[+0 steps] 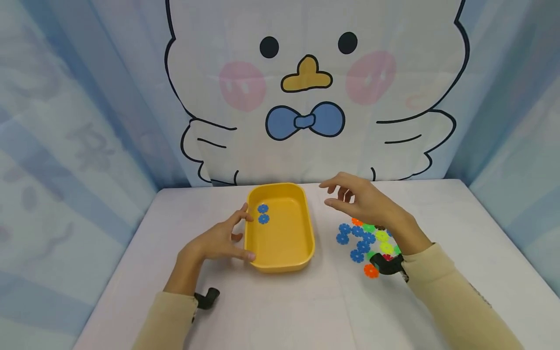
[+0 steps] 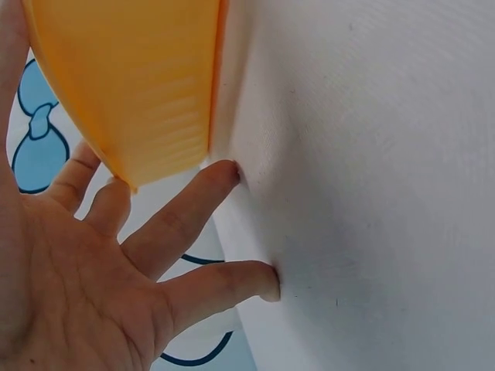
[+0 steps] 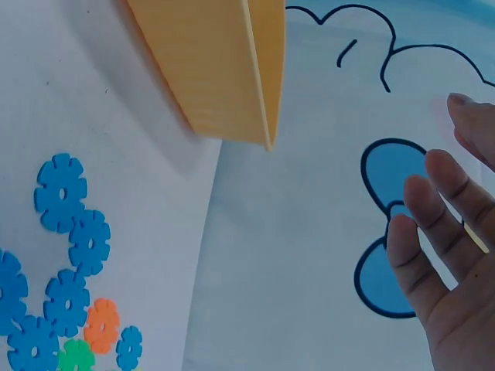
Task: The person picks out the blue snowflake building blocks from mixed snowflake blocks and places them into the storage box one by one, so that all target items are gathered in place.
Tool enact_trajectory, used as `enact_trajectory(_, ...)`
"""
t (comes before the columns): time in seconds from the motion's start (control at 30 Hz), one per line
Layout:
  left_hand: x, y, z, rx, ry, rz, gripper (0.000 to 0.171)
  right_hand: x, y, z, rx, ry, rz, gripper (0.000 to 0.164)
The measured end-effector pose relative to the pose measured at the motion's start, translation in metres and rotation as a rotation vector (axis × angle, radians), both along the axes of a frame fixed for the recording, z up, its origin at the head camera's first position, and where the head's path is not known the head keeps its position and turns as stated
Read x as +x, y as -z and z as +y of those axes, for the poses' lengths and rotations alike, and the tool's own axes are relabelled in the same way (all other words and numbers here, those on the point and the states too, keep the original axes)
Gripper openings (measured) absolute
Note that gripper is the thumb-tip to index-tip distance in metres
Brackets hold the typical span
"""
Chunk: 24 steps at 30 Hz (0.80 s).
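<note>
A yellow tray [image 1: 280, 243] stands on the table, with two blue flower-shaped plastic discs [image 1: 263, 214] inside near its left wall. My left hand [image 1: 218, 239] touches the tray's left rim, thumb tip near the front corner and index fingertip farther back. The left wrist view shows that hand's fingers [image 2: 189, 212] spread, two of them reaching down to the table. To the right of the tray my right hand [image 1: 356, 197] is raised, fingers loosely bent, with nothing in them. Under and beside my right forearm lie loose blue flower discs [image 1: 357, 231].
Among the blue discs are orange [image 1: 371, 271], yellow [image 1: 382, 236], green and red ones, partly hidden by the right sleeve [image 1: 455, 291]. A cloth backdrop with a cartoon face [image 1: 306, 155] hangs behind the table [image 1: 302, 311]. Black straps show at both wrists.
</note>
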State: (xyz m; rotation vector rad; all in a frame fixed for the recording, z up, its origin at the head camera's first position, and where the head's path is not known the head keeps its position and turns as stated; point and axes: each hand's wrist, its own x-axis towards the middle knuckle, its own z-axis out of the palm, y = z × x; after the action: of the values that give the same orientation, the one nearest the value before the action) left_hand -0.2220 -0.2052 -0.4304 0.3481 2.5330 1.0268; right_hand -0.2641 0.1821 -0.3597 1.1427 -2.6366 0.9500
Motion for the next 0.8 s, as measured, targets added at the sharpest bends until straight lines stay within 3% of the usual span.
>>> enact_trajectory(0.47, -0.003, 0.007, -0.007, 0.028, 0.028, 0.021, 0.095, 0.000, 0.001, 0.034, 0.006, 0.080, 0.088, 0.036)
enact_trajectory(0.8, -0.001, 0.006, -0.006, -0.004, 0.005, 0.019, 0.095, 0.001, 0.019, 0.058, 0.024, 0.129, 0.054, 0.034)
